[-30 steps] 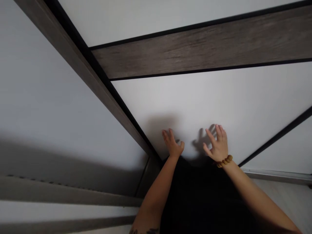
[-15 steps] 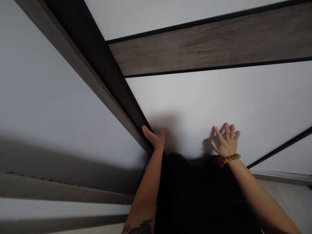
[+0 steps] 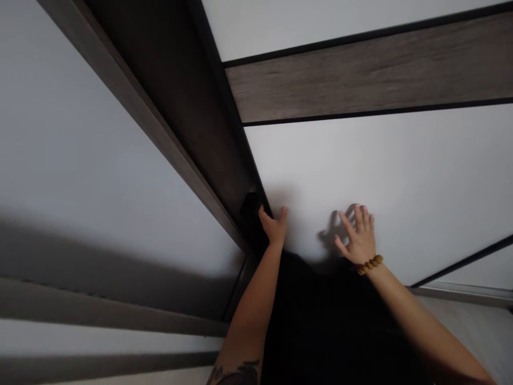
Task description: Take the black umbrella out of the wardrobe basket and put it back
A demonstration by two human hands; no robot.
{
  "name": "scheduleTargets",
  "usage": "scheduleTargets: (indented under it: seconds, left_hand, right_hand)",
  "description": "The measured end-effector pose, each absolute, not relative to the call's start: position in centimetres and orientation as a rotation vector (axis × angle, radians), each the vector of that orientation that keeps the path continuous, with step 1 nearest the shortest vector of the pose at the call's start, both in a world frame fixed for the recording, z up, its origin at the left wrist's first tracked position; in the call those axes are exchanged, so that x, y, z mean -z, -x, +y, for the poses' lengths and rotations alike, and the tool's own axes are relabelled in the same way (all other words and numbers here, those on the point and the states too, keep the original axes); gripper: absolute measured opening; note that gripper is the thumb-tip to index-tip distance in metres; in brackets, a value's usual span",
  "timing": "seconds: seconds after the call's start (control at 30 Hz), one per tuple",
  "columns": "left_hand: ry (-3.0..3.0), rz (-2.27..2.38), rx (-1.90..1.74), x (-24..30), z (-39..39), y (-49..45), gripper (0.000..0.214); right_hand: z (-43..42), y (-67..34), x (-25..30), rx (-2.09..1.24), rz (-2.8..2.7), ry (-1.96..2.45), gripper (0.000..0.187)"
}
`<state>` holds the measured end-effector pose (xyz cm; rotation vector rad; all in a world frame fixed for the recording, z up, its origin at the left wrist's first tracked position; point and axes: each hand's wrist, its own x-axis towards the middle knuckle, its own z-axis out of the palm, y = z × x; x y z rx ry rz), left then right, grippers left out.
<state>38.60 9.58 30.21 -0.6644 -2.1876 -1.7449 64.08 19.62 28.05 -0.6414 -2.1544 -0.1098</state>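
A large sliding door with white panels, a grey-brown wood-look band and black trim fills the right and middle. My left hand is at the door's black left edge, its fingers hooked round the edge and its thumb on the white panel's side. Lower on the white panel is my right hand, fingers spread, palm toward the surface; whether the whole palm touches cannot be seen. A yellowish-brown bracelet circles that wrist. Beyond the left edge, a dark gap shows the cabinet's inside.
Left of the gap stands a wood-look upright with a pale grey side panel. Inside the gap, near my left hand, is a small black shape. A floor track and pale floor lie at lower right.
The door has slid to the right, and the dark gap at its left edge is wider. My left hand moved right with the edge; my right hand shifted slightly left in the view.
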Motion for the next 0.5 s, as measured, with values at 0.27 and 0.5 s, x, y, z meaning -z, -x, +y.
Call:
scheduleTargets:
  seconds: [0.27, 0.5]
  left_hand:
    - [0.991, -2.095, 1.836, -29.4, 9.6, -39.8, 0.064]
    - [1.202, -2.005, 1.892, -28.4, 9.5, -42.1, 0.050]
  right_hand:
    - [18.8, -60.9, -27.6, 0.173, -2.239, 0.660, 0.097]
    - [19.2, -63.2, -26.7, 0.205, -2.160, 0.841, 0.098]
